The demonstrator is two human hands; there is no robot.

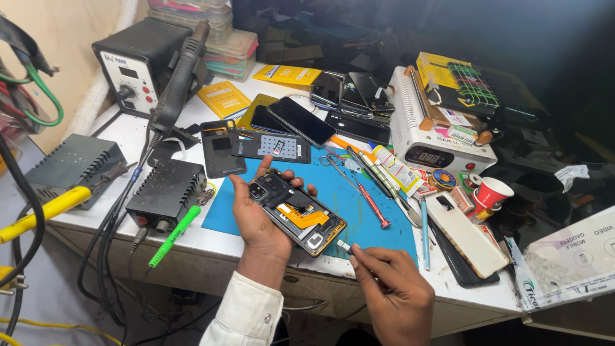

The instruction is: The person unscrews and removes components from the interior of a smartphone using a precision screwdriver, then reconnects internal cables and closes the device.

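My left hand [259,214] holds an opened smartphone [296,211] with its back removed, showing an orange flex cable and circuit parts, tilted over a blue work mat [359,198]. My right hand [392,288] is closed around a thin tool, pinching a small silvery part [344,246] at its tip, just off the phone's lower right corner. A white sleeve covers my left forearm.
A hot-air station with its black handpiece [176,83] stands at the back left. Black power boxes [165,191], several phones [301,120], a red-handled screwdriver [371,205], tweezers, a white machine [435,138], a red cup [492,192] and a white phone case [466,234] crowd the bench.
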